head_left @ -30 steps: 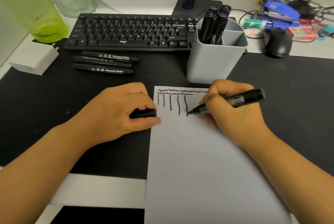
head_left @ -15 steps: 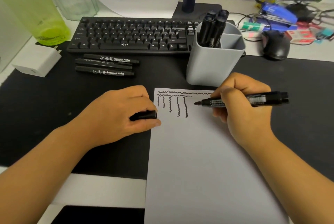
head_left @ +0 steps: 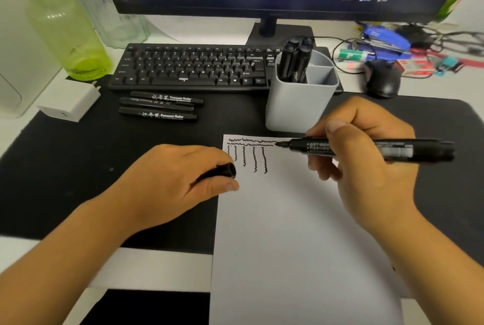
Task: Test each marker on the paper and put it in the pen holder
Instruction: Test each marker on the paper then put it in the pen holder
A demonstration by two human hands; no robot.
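Fingers of the right hand (head_left: 366,157) curl round the uncapped marker (head_left: 372,149), held level above the top of the paper (head_left: 301,233), its tip by the end of the upper wavy lines. The left hand (head_left: 172,185) is closed round the cap (head_left: 222,170), its open mouth facing the paper's left edge, thumb resting just beside that edge.

Recapping looks like the step in hand: bring tip and cap mouth into one line, push straight until seated, and keep the wet tip off the fingers.

Behind the paper, touching its top edge or nearly so, stands the grey pen holder (head_left: 296,110), with four capped markers (head_left: 297,58) in its left compartment; the right one looks free. Left of the holder lie three untested markers (head_left: 159,107), beside the keyboard (head_left: 193,68). Those upright markers crowd the drop-in, so lower the next one steeply.
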